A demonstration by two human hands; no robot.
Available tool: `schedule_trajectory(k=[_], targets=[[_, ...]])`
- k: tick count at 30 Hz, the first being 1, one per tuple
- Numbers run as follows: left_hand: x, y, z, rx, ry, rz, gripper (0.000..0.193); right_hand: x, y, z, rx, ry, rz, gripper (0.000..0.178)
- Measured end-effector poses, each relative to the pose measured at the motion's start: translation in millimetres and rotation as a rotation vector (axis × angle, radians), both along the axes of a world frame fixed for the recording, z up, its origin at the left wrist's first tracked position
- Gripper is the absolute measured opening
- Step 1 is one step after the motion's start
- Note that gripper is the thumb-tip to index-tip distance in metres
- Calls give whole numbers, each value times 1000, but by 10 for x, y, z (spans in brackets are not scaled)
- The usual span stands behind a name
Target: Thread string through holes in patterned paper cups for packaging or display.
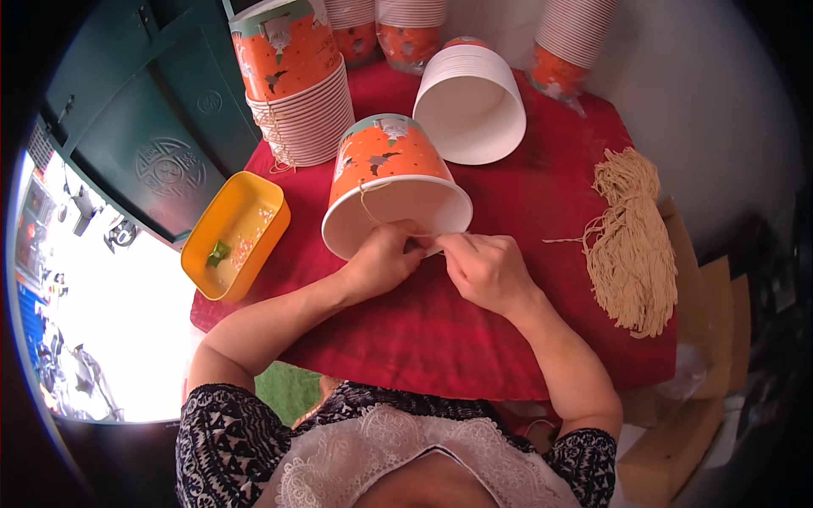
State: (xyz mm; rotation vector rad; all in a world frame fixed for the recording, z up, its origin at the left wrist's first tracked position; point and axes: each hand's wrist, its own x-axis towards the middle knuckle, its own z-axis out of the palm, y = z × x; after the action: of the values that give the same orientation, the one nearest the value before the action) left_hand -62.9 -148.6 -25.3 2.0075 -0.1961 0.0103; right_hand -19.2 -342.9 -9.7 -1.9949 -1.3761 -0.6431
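An orange paper bucket (pixel 381 159) with a green base band and dark printed figures lies tilted on the red cloth, its white mouth turned toward me. A thin beige cord (pixel 365 203) comes through the bucket's side near the rim and runs down inside to my hands. Just at the lower rim, my left hand (pixel 385 256) is closed with its fingertips pinching the cord. Close beside it, my right hand (pixel 489 271) is also closed on the cord, knuckles up. The cord's end between the fingers is mostly hidden.
A bucket stack (pixel 301 127) with cords hanging stands at the back left; white buckets (pixel 470 106) lie behind. Wrapped stacks (pixel 572 42) line the wall. A yellow tray (pixel 278 199) with small bits sits left, a beige cord bundle (pixel 631 245) right. Cardboard (pixel 720 330) stands beyond the table's right edge.
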Motion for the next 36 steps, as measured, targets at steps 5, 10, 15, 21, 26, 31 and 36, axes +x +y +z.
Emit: schedule_trajectory(k=[5, 10, 15, 21, 26, 31, 36], targets=[[-76, -88, 5, 65, -215, -14, 17, -186, 106, 190, 133, -133, 61, 24], [-102, -103, -58, 53, -115, 57, 10, -530, 259, 185, 57, -264, 343, 25], [-61, -68, -111, 130, -306, 70, 9, -538, 201, 117, 200, -274, 265, 16], [-67, -124, -155, 150, -375, 141, 8, -149, 88, -141, 199, 161, -168, 8], [-102, -109, -144, 178, -359, 117, 8, -89, 65, -270, 18, 255, -198, 17], [-71, -74, -109, 133, -384, 30, 10, -65, 64, -286, -13, 293, -157, 19], [-19, -11, -171, 107, -368, 9, 9, -35, 78, -301, 14, 326, -125, 20]])
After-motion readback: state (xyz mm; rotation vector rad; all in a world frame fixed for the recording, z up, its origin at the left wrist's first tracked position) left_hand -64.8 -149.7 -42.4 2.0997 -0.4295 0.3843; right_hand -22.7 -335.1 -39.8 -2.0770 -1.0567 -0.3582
